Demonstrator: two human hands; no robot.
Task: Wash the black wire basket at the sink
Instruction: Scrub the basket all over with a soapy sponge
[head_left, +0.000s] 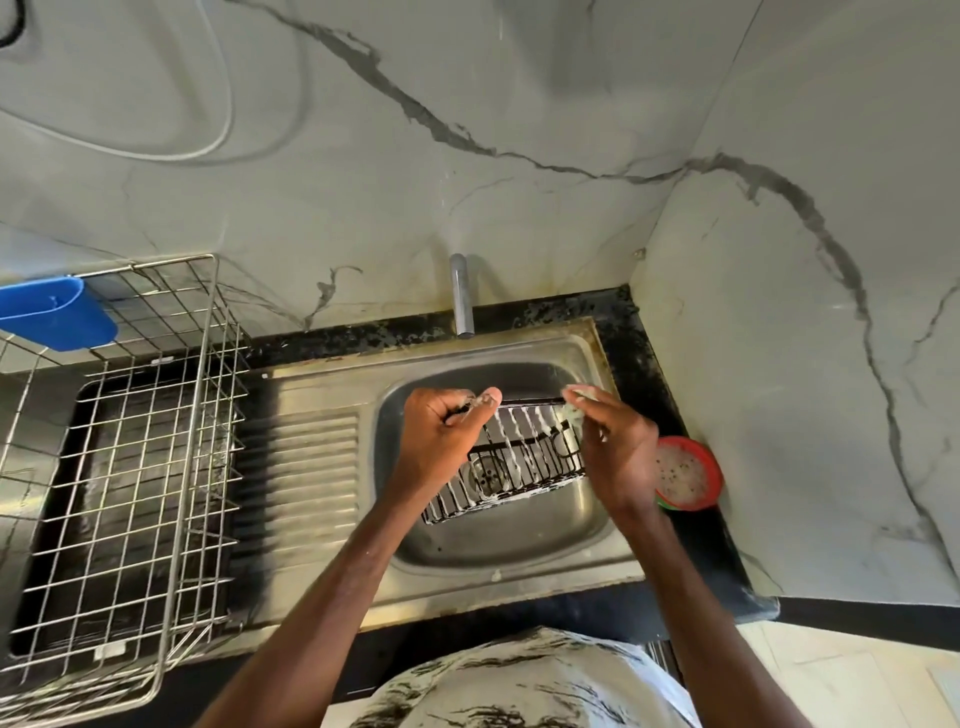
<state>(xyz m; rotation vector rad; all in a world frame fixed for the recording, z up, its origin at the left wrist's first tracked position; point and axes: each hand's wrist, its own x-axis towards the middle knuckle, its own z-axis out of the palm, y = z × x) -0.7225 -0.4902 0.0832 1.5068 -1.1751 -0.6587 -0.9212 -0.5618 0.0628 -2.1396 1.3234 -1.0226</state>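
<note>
Gripping black wire basket (524, 467) over sink (519, 545), left hand (447, 436).

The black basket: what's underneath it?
Through the wires of the black basket you can see the round drain in the sink. The left hand hides whatever lies under its left end.

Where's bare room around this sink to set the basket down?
The ribbed drainboard, between bowl and wire rack, is bare; the rack's floor looks free too. Crowded: the bowl, taken up by left hand, right hand and basket, and the narrow right counter strip, where a soap tub sits.
</note>
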